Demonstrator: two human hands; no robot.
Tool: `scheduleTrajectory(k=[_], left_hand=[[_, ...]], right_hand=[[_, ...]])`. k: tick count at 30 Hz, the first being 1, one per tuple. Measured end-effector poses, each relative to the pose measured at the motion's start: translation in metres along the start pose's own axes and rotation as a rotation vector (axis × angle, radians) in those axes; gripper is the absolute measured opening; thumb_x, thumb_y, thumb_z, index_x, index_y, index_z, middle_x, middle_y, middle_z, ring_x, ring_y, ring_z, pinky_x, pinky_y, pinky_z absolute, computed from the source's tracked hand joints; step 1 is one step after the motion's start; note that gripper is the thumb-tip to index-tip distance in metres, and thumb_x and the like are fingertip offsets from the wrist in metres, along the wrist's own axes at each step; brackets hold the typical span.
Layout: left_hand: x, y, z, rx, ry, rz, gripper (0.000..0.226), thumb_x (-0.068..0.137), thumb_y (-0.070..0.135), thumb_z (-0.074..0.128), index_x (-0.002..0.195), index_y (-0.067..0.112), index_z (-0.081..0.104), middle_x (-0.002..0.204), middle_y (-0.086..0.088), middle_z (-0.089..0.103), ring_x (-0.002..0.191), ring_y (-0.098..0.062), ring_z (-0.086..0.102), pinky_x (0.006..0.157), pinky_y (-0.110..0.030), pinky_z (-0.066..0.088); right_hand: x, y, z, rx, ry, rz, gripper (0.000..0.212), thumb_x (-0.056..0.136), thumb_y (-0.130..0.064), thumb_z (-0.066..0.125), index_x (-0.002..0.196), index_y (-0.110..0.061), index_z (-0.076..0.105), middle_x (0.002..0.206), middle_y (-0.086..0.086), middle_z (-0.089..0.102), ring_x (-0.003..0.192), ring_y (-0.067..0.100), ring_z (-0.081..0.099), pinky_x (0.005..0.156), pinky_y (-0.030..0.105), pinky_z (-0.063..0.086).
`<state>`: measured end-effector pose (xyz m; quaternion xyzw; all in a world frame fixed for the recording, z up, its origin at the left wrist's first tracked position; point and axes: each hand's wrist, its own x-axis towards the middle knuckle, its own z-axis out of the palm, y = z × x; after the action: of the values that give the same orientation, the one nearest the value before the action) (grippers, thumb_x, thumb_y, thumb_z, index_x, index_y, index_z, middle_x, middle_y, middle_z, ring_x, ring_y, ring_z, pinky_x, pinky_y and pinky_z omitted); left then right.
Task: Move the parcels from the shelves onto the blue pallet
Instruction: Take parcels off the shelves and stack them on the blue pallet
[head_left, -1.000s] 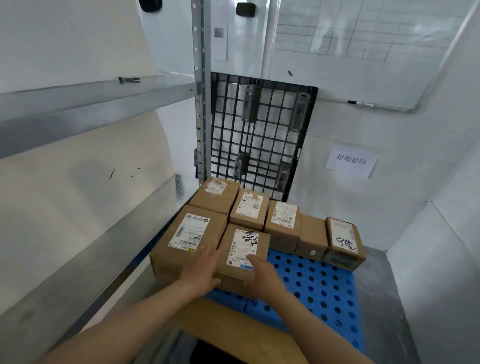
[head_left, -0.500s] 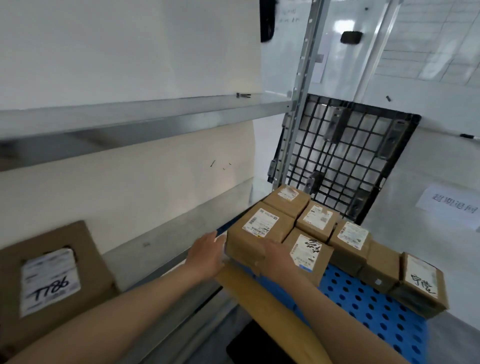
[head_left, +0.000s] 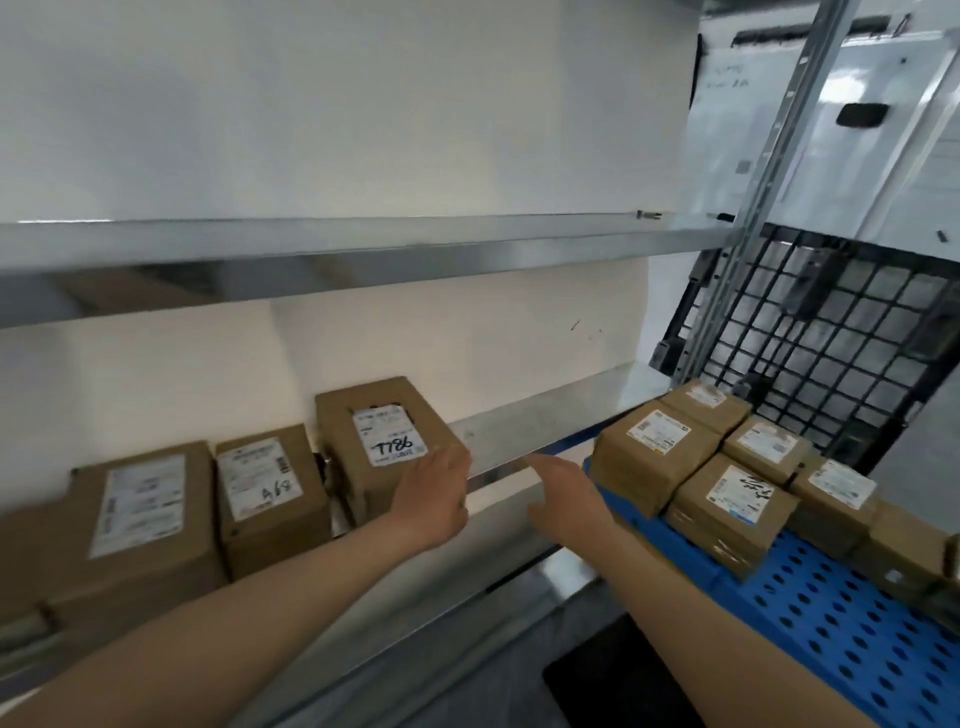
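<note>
The person's left forearm (head_left: 234, 623) comes in from the lower left of the frame and the right forearm (head_left: 701, 613) from the lower right. Both are bare along their whole visible length, uncovered down to the frame's bottom edge. The left hand (head_left: 434, 499) and right hand (head_left: 563, 499), near the centre, are bare as well, their outlines softened by motion blur.

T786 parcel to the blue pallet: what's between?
Head view: only bare metal shelf, no parcel. The left hand is at the T786 parcel's right side; the right hand hovers open over the gap.
</note>
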<state>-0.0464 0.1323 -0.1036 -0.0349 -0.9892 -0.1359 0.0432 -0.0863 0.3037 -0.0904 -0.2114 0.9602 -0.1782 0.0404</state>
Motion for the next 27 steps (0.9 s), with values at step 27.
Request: scheduleTrajectory(k=[27], left_hand=[[-0.354, -0.17, -0.075, 0.179, 0.194, -0.925, 0.063, 0.09, 0.027, 0.054, 0.143, 0.013, 0.024, 0.152, -0.008, 0.025, 0.141, -0.026, 0.022, 0.116, -0.036, 0.02]], right_hand=[[-0.077, -0.318, 0.12, 0.087, -0.305, -0.754, 0.046, 0.088, -0.014, 0.057, 0.132, -0.023, 0.044, 0.132, 0.002, 0.053, 0.119, 0.021, 0.051, 0.101, 0.037, 0.045]])
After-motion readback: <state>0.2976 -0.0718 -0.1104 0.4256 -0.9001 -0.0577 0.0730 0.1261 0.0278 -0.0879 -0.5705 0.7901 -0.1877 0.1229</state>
